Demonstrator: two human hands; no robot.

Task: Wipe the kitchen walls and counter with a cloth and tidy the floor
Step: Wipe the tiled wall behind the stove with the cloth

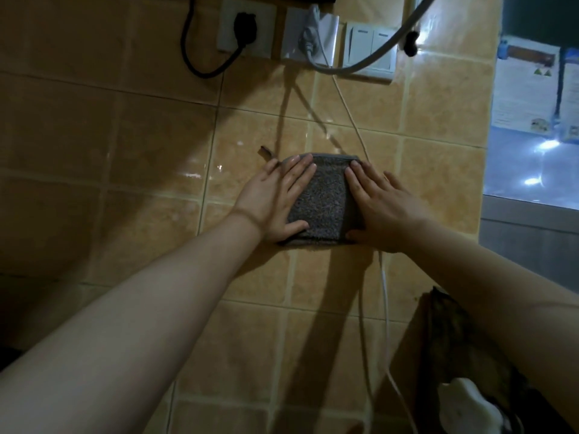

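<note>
While both palms are lying flat on it, one folded grey cloth (322, 200), nubbly and roughly square, is sitting against the glossy tan tiled wall (150, 158). Left hand (275, 198) is pressing the cloth's left edge, right hand (382, 208) its right, fingers straight and slightly spread. Above the cloth: two sockets, one double rocker switch (371, 45). One thin white cable (383, 296) is running down behind the cloth.

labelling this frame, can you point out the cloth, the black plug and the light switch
cloth (322, 203), head view, bare grey middle between the hands
black plug (246, 26), head view, body seated in the left socket
light switch (371, 47), head view, white rocker face
</note>
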